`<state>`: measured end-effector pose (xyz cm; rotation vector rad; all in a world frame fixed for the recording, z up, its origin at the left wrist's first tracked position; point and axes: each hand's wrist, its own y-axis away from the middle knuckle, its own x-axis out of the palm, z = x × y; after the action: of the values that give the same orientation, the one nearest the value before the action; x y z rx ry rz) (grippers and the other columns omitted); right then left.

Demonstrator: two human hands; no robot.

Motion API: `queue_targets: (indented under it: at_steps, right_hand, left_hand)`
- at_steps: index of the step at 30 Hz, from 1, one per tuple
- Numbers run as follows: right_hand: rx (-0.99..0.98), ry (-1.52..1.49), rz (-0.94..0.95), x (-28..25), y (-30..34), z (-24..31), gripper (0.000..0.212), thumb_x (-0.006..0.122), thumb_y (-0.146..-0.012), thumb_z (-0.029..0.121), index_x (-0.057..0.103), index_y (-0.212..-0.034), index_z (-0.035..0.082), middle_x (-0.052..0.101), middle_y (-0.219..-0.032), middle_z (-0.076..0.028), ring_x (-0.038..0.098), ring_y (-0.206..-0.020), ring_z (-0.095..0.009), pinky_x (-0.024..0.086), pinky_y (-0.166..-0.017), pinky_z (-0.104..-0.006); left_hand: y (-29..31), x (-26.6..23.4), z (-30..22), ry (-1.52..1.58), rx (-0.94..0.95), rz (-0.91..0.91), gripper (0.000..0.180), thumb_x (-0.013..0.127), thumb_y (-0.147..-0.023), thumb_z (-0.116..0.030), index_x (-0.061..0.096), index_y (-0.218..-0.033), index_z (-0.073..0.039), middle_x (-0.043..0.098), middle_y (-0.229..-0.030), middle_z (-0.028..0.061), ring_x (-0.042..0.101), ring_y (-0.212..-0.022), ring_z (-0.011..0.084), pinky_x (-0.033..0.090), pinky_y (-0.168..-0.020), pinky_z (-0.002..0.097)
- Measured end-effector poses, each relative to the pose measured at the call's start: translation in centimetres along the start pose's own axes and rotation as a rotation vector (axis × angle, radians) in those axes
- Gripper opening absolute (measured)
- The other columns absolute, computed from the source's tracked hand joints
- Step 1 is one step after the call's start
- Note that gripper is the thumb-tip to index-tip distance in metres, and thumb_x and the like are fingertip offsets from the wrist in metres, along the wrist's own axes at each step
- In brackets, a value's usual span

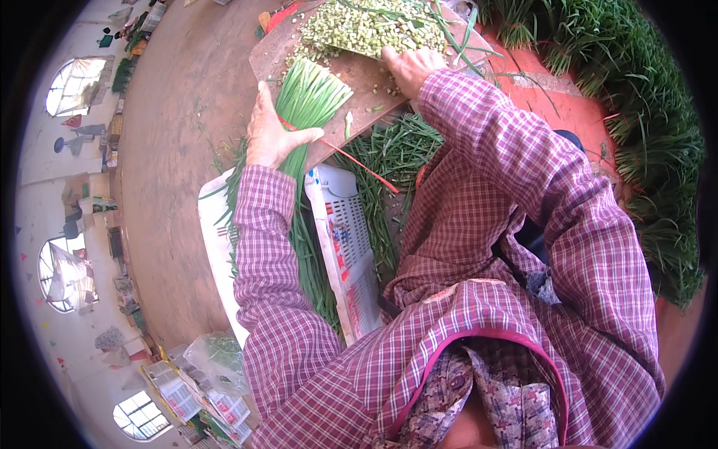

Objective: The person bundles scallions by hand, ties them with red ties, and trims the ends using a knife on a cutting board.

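Nearest, a checked smock point(471, 310) is seen below the cutting board point(366, 93). At the board's left edge, a bundle of green stalks point(313, 97) is clasped by the left hand point(268, 131), its thumb spread wide; beside chopped pieces point(370, 26) on the board, the right hand point(415, 71) is curled, its grip unclear.

chopped stems point(374, 24): cut off by top edge | right hand point(416, 70): underside and grip hidden | green bundle point(313, 91): lower leaves partly behind left sleeve point(263, 217) | wall-side items point(75, 142): too small to tell
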<state>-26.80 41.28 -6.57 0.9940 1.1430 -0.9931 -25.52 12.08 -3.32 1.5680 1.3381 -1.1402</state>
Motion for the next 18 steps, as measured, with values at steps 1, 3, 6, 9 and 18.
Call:
queue_targets:
  at_steps: [1, 3, 6, 9, 18]
  right_hand:
    - [-0.009, 0.009, -0.042, 0.4, -0.3, -0.3, 0.024, 0.057, -0.097, 0.016, 0.051, -0.118, 0.006, 0.071, -0.094, -0.012, 0.071, -0.084, -0.026, 0.055, -0.073, -0.0411]
    - [0.019, -0.045, -0.040, -0.2, -1.2, -0.9, 0.026, 0.057, -0.096, 0.018, 0.054, -0.121, 0.010, 0.069, -0.101, -0.016, 0.068, -0.095, -0.029, 0.053, -0.081, -0.0456]
    - [-0.042, 0.052, -0.383, 1.7, -2.5, -0.5, 0.033, 0.062, -0.094, 0.025, 0.055, -0.125, 0.015, 0.066, -0.106, -0.017, 0.066, -0.104, -0.027, 0.053, -0.084, -0.0442]
    - [-0.140, -0.137, -0.532, 0.2, -1.4, 0.8, 0.036, 0.068, -0.091, 0.037, 0.061, -0.121, 0.018, 0.063, -0.103, -0.013, 0.064, -0.101, -0.031, 0.052, -0.087, -0.0437]
    - [-0.329, -0.826, -0.467, -3.1, 3.2, 4.4, 0.038, 0.068, -0.092, 0.043, 0.069, -0.104, 0.007, 0.066, -0.087, -0.013, 0.067, -0.084, -0.031, 0.054, -0.078, -0.0403]
  left_hand:
    - [0.7, 0.2, 1.7, -0.032, -0.017, -0.005, 0.146, 0.099, -0.047, -0.039, 0.013, -0.157, 0.004, 0.040, -0.153, 0.0283, 0.042, -0.142, 0.0369, 0.034, -0.118, 0.0425]
    - [0.8, 0.5, 1.4, -0.054, -0.067, 0.065, 0.143, 0.099, -0.048, -0.038, 0.015, -0.158, 0.000, 0.046, -0.149, 0.0255, 0.047, -0.137, 0.0362, 0.038, -0.115, 0.0428]
    - [0.7, 1.8, 3.3, -0.040, -0.038, 0.017, 0.132, 0.097, -0.052, -0.036, 0.023, -0.158, -0.009, 0.059, -0.136, 0.0185, 0.058, -0.124, 0.0338, 0.046, -0.106, 0.0422]
    - [1.4, 2.5, 3.9, -0.078, -0.024, -0.054, 0.120, 0.096, -0.054, -0.034, 0.032, -0.154, -0.015, 0.062, -0.126, 0.0162, 0.061, -0.118, 0.0319, 0.049, -0.101, 0.0419]
    - [6.4, -2.6, -2.2, -0.214, 0.022, -0.274, 0.111, 0.094, -0.056, -0.032, 0.038, -0.150, -0.015, 0.062, -0.111, 0.0125, 0.063, -0.106, 0.0311, 0.052, -0.094, 0.0421]
